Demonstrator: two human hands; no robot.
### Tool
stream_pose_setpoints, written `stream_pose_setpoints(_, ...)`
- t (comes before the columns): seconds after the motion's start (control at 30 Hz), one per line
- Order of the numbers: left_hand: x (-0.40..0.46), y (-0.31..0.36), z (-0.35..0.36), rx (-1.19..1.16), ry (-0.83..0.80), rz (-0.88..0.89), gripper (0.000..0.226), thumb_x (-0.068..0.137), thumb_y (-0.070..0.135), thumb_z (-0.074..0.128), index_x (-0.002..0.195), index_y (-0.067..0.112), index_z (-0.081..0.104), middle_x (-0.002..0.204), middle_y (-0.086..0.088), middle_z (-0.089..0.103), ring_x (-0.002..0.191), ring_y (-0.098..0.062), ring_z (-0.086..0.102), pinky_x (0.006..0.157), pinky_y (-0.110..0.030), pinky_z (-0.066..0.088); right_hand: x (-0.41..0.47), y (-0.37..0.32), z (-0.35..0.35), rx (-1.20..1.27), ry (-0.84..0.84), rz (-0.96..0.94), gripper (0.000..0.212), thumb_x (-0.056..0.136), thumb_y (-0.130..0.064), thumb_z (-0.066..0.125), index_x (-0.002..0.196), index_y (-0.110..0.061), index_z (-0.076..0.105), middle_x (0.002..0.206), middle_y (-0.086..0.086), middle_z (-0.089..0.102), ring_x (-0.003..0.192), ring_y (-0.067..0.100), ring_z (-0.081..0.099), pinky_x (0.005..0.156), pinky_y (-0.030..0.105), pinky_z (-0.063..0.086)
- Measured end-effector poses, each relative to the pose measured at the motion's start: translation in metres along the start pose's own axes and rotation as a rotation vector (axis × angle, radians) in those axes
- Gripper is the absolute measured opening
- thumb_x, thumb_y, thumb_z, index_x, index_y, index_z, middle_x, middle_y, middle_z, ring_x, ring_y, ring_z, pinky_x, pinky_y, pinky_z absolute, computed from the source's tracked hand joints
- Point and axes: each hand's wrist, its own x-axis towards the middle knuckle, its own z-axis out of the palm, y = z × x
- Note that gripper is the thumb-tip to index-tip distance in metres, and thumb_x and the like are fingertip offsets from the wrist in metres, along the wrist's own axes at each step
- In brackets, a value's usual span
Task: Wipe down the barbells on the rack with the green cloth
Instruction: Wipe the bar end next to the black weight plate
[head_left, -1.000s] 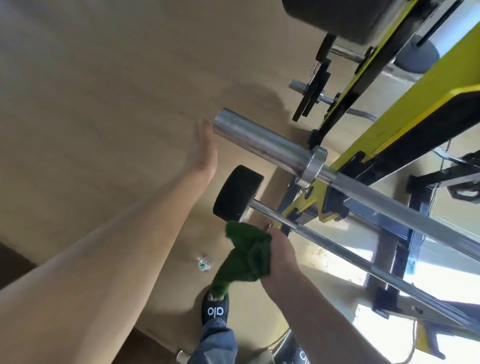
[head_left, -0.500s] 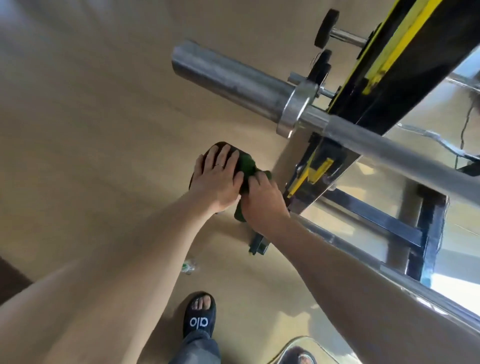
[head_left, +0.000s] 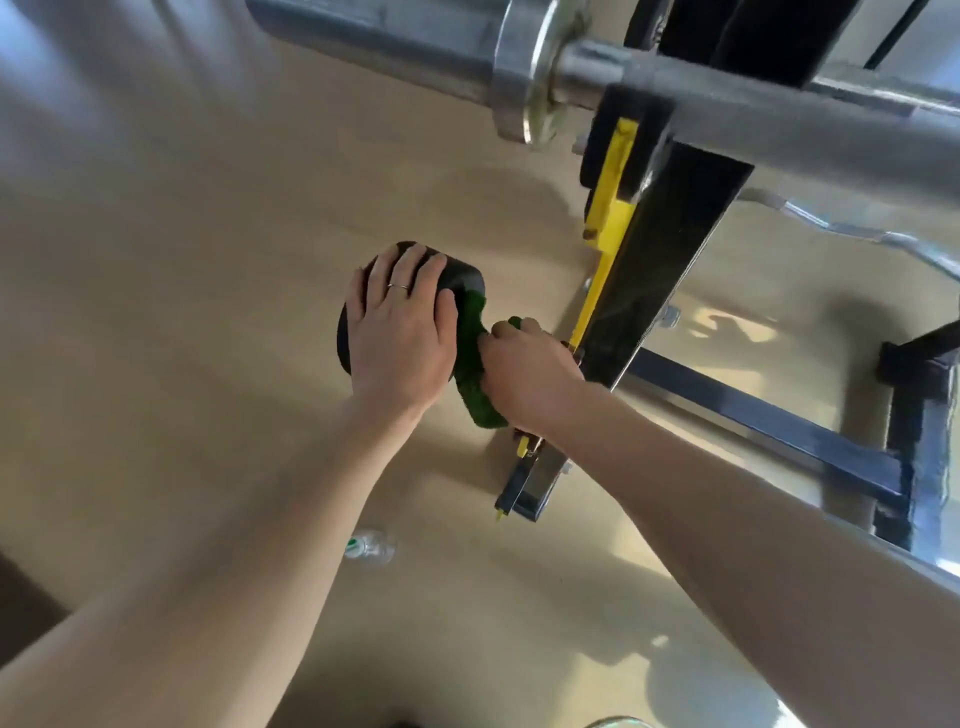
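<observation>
My left hand (head_left: 397, 332) lies over the black weight (head_left: 462, 280) at the end of the lower barbell, its fingers curved round the top. My right hand (head_left: 527, 374) grips the green cloth (head_left: 470, 358), wrapped round the bar just beside that weight. The bar itself is hidden under cloth and hand. A thick steel barbell (head_left: 779, 114) with a wide sleeve (head_left: 374, 31) and collar crosses the top of the view, resting on the black and yellow rack upright (head_left: 660, 270).
Tan floor spreads to the left and below. A small plastic bottle (head_left: 370, 546) lies on the floor near my left forearm. The rack's dark blue base bars (head_left: 769, 421) run at the right. A curved chrome bar (head_left: 852, 228) lies behind the upright.
My left hand came down from the upper sleeve's end onto the black weight. My right hand brought the cloth up beside the weight. The view has moved closer under the upper barbell.
</observation>
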Motion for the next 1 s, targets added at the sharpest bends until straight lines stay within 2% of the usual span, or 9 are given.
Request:
stream_pose_setpoints(0.17,-0.002,-0.002,0.014,-0.027,0.189,-0.004,0.044,0.105,0.030,0.029,0.133,0.019,0.061,0.140,0.001,0.058,0.137,-0.020,0.043,0.119,-0.042,0.024,0.016,-0.001,0.009,0.084,-0.102,-0.075,0.039,0.099,-0.025,0.054,0.134,-0.012,0.045,0.122,0.009,0.051,0.091,0.021,0.042,0.078,0.030,0.037)
stream_pose_setpoints(0.27,-0.002,-0.002,0.021,-0.028,0.299,-0.003,0.041,0.104,0.028,0.033,0.125,0.019,0.067,0.132,0.001,0.064,0.131,-0.019,0.050,0.116,-0.040,0.029,0.007,-0.006,0.007,-0.040,-0.094,-0.061,0.049,0.097,-0.025,0.058,0.140,-0.011,0.039,0.126,0.010,0.048,0.089,0.021,0.043,0.077,0.031,0.040)
stream_pose_setpoints(0.33,-0.003,-0.002,0.026,-0.026,0.361,0.000,0.041,0.104,0.027,0.034,0.121,0.019,0.069,0.128,0.002,0.066,0.128,-0.019,0.053,0.114,-0.040,0.031,-0.008,-0.013,0.004,-0.151,-0.067,-0.015,0.056,0.092,-0.019,0.064,0.141,-0.009,0.038,0.128,0.011,0.047,0.101,0.026,0.048,0.081,0.034,0.046)
stream_pose_setpoints(0.4,-0.001,-0.004,0.031,-0.022,0.410,0.016,0.040,0.103,0.027,0.034,0.117,0.018,0.070,0.124,0.002,0.068,0.125,-0.019,0.055,0.112,-0.039,0.033,-0.025,-0.024,0.004,-0.196,-0.014,0.046,0.056,0.088,-0.014,0.066,0.139,-0.007,0.043,0.127,0.011,0.045,0.114,0.032,0.044,0.086,0.038,0.047)
stream_pose_setpoints(0.53,-0.001,-0.008,0.037,-0.018,0.486,0.050,0.040,0.103,0.026,0.033,0.111,0.016,0.071,0.117,0.001,0.070,0.119,-0.020,0.058,0.108,-0.042,0.037,-0.041,-0.042,0.017,-0.274,0.068,0.070,0.049,0.088,-0.014,0.058,0.135,-0.004,0.047,0.128,0.015,0.043,0.117,0.040,0.039,0.094,0.043,0.043)
stream_pose_setpoints(0.7,0.001,-0.009,0.042,-0.017,0.534,0.045,0.041,0.103,0.027,0.032,0.109,0.019,0.072,0.113,0.004,0.071,0.113,-0.020,0.060,0.108,-0.040,0.036,-0.006,-0.041,0.017,-0.158,0.023,0.043,0.058,0.090,-0.020,0.062,0.142,-0.010,0.038,0.131,0.011,0.038,0.114,0.030,0.043,0.077,0.034,0.038)
stream_pose_setpoints(0.8,0.001,-0.011,0.040,-0.039,0.538,0.074,0.042,0.103,0.027,0.031,0.109,0.017,0.071,0.112,0.002,0.071,0.111,-0.021,0.060,0.107,-0.042,0.037,-0.014,-0.026,0.020,-0.183,0.032,0.090,0.059,0.088,-0.024,0.066,0.139,-0.010,0.040,0.122,0.009,0.044,0.107,0.028,0.048,0.076,0.034,0.043)
stream_pose_setpoints(0.9,0.000,-0.011,0.040,-0.040,0.549,0.088,0.042,0.102,0.026,0.031,0.107,0.016,0.071,0.110,0.000,0.072,0.110,-0.023,0.060,0.106,-0.042,0.037,-0.020,-0.020,0.019,-0.199,0.013,0.128,0.048,0.090,-0.024,0.064,0.132,-0.010,0.046,0.103,0.006,0.038,0.090,0.025,0.041,0.078,0.036,0.048)
stream_pose_setpoints(1.0,0.000,-0.009,0.040,-0.045,0.553,0.072,0.042,0.102,0.026,0.032,0.106,0.016,0.072,0.110,0.000,0.072,0.109,-0.023,0.060,0.106,-0.041,0.034,-0.004,-0.029,0.009,-0.151,-0.058,0.100,0.035,0.092,-0.019,0.062,0.124,-0.007,0.054,0.094,0.006,0.044,0.082,0.022,0.047,0.076,0.034,0.050)
